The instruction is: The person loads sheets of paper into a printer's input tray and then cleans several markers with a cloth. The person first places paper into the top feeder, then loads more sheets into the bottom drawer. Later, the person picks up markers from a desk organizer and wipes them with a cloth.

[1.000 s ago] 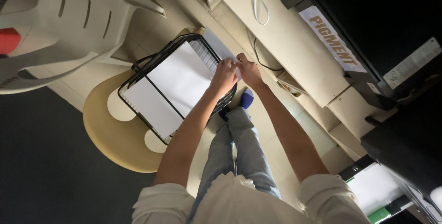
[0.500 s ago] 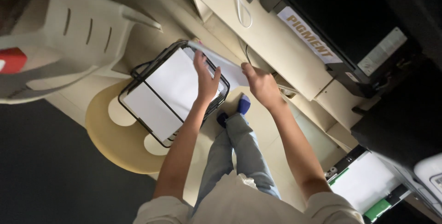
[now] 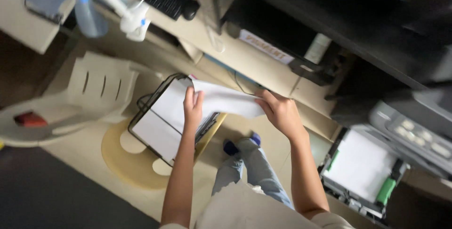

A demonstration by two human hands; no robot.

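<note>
Both hands are gripping a white sheet of paper (image 3: 226, 99) lifted over a black wire tray (image 3: 151, 102) stacked with white paper, sitting on a round tan wooden stool (image 3: 117, 160). Left hand (image 3: 193, 109) is pinching the sheet's near edge above the tray; right hand (image 3: 280, 113) is clamping its far end, hands well apart. White plastic chair (image 3: 94, 92) standing left; open printer paper drawer (image 3: 360, 168) right.
</note>
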